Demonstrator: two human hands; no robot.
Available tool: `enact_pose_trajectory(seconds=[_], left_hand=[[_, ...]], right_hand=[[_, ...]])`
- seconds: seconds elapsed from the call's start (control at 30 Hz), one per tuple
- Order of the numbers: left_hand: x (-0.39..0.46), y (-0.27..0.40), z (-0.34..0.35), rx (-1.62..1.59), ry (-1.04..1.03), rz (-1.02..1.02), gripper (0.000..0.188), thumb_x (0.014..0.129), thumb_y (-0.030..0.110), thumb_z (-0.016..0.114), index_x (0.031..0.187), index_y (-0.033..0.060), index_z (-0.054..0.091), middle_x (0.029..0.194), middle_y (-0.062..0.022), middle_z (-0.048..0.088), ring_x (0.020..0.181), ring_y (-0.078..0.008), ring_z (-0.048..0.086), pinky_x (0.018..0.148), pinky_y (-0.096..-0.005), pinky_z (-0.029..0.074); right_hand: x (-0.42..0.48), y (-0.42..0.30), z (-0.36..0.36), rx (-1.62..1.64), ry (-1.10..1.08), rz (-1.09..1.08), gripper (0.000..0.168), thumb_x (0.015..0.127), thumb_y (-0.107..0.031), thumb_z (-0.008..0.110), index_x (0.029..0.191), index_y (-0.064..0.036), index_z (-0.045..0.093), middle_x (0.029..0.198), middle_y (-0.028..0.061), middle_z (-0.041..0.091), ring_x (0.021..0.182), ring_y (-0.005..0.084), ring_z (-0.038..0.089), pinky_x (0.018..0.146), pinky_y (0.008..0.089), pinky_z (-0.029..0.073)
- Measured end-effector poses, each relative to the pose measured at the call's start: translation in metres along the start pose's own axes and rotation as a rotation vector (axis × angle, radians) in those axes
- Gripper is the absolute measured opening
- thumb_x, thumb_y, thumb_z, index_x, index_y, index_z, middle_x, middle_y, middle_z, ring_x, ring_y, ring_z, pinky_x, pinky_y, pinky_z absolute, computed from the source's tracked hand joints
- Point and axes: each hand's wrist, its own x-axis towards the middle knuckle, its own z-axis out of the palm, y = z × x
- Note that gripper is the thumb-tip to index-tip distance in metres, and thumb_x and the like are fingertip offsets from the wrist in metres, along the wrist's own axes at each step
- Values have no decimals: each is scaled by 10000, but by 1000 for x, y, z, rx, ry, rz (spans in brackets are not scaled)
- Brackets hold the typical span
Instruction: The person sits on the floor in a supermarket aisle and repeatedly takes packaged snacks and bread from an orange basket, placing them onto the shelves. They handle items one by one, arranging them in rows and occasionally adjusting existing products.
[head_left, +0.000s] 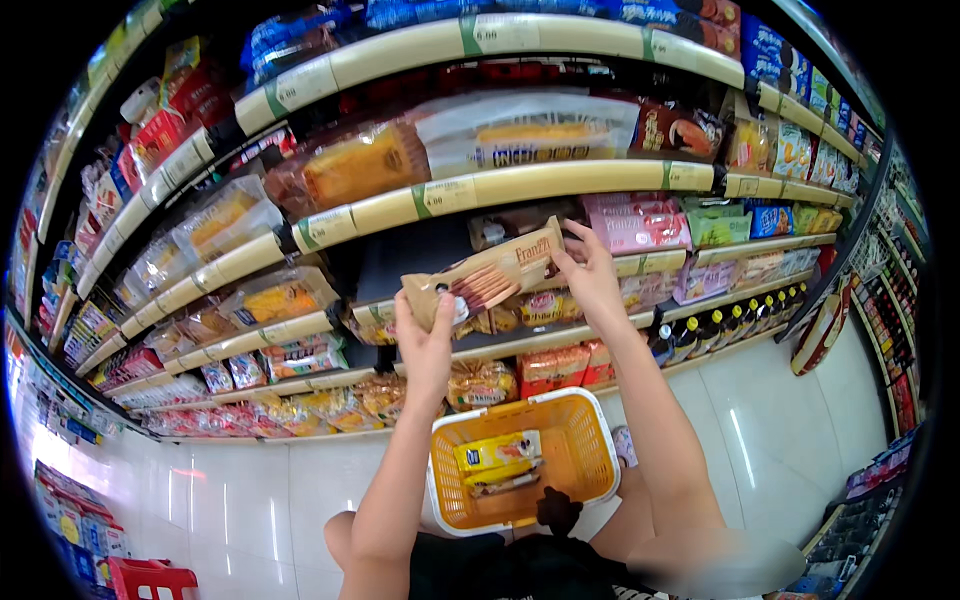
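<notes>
A brown Franzzi packet of stick-shaped biscuits (491, 276) is held up tilted in front of the shelves, its right end higher. My left hand (426, 341) grips its lower left end, with the thumb on the front. At the upper right end, my right hand (589, 270) holds the packet's edge between thumb and fingers. Below my hands is a yellow-orange plastic basket (598, 450) with a white rim. Inside it lie yellow snack packets (497, 451), towards the left side.
Pink Franzzi packets (637, 229) lie on the shelf right of my right hand. Packaged bread (360, 169) fills a higher shelf. Dark bottles with yellow caps (716, 330) line a low shelf at right. A red plastic stool or basket (150, 577) stands on the tiled floor (300, 480) at lower left.
</notes>
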Motion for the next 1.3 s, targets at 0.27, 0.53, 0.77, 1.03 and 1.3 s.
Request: enact_pose_trajectory(seconds=[0.27,0.53,0.77,1.03,1.3], left_hand=[[-126,-96,-62,372,-10,-267,249,885,212,610,1001,-4,565,921,-114,599,849,-195,559,784,-305,445],[-239,-229,-120,908,-53,-705,259,836,265,623,872,11,658,849,-228,627,810,-382,613,723,-448,479],[-302,-300,-147,1123,-141,-1095,340,793,297,654,947,-7,661,870,-233,656,826,-359,638,746,-418,494],[-308,-312,-162,758,-253,-1397,415,784,181,599,1152,-7,570,1071,-254,610,1012,-373,585,872,-405,459],[-326,-336,-162,567,-144,-1372,567,790,192,555,1324,41,440,1212,-254,538,1125,-380,510,949,-412,393]], right_hand=[[-124,88,-14,-173,-83,170,179,847,1,569,1023,12,603,897,62,651,774,122,608,672,254,489],[-263,257,7,-526,-126,698,148,760,-105,642,876,-14,662,791,138,675,755,243,667,693,323,519],[-308,315,24,-723,-409,925,196,770,-138,574,915,-33,653,937,206,645,921,359,615,821,408,491],[-327,356,24,-670,-782,1144,352,828,-134,531,1159,-19,563,1153,195,593,1090,292,561,919,349,442],[-353,385,19,-571,-694,1099,419,812,-7,457,1227,20,515,1211,183,567,1127,267,549,942,335,437]])
